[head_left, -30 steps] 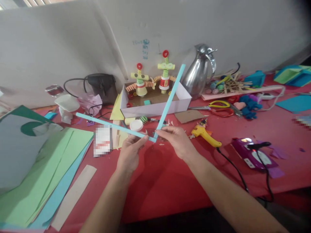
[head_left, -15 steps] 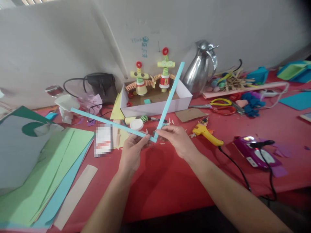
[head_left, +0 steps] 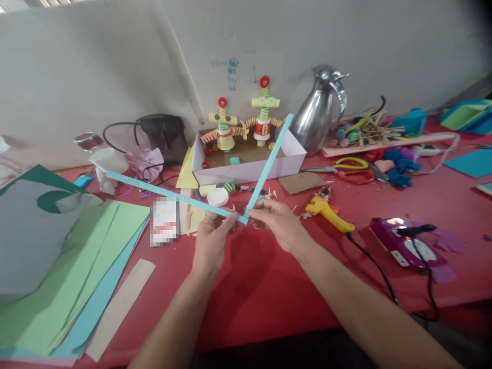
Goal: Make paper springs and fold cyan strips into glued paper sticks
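Note:
Two light-blue paper strips meet in a wide V above the red table. My left hand (head_left: 212, 237) pinches the left strip (head_left: 165, 192) near its lower end, thumb on top. Close beside it, my right hand (head_left: 277, 220) is closed on the low end of the right strip (head_left: 269, 163), which slants up and away. At the corner the ends overlap; whether they are stuck together I cannot tell. Behind the strips, a shallow white box (head_left: 249, 171) holds two paper robot figures, one smaller (head_left: 226, 139) and one taller (head_left: 263, 128).
A yellow glue gun (head_left: 329, 215) and a purple corded device (head_left: 403, 246) lie to the right. Scissors (head_left: 349, 164) and a steel jug (head_left: 317, 113) stand farther back. Green paper sheets (head_left: 92, 246) cover the left side, near a tan strip (head_left: 123, 307). A white lid (head_left: 217, 197) lies mid-table.
The far end of the right strip has dipped lower, and the left strip's far end has shifted slightly left. Both hands keep their hold at the corner.

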Demonstrator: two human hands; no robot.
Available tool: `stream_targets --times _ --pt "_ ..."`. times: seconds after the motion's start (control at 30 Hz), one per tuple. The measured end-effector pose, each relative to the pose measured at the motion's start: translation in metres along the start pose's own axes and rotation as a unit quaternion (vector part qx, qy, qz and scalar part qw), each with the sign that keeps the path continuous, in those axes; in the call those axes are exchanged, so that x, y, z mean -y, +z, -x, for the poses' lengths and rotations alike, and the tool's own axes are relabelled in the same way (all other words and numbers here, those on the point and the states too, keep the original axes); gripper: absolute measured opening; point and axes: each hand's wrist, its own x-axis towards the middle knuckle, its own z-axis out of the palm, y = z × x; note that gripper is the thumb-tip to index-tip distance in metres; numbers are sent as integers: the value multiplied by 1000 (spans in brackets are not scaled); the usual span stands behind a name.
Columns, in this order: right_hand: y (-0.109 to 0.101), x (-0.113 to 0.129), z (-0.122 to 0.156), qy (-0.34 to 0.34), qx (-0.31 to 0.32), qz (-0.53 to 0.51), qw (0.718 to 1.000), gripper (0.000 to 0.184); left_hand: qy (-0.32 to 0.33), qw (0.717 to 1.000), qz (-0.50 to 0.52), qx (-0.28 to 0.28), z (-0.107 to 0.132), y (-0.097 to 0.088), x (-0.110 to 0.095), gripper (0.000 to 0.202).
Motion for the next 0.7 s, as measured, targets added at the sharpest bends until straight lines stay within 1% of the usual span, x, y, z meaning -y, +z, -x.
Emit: stream_targets --times 0.07,0.13,0.3,0.6,0.7 --pt "1 0 1 -2 13 2 1000 16 4 1000 -1 -8 0 0 1 21" --pt "2 -1 2 -5 20 6 1000 20 9 1000 3 -16 0 1 2 21" --pt "1 -6 -1 -13 18 9 1000 24 11 999 9 -30 2 4 3 21" --pt "-4 -7 -3 -19 33 32 999 23 13 999 8 -30 2 5 5 24" --pt "-5 -5 -3 -30 44 45 998 25 9 999 10 -31 2 5 6 25"
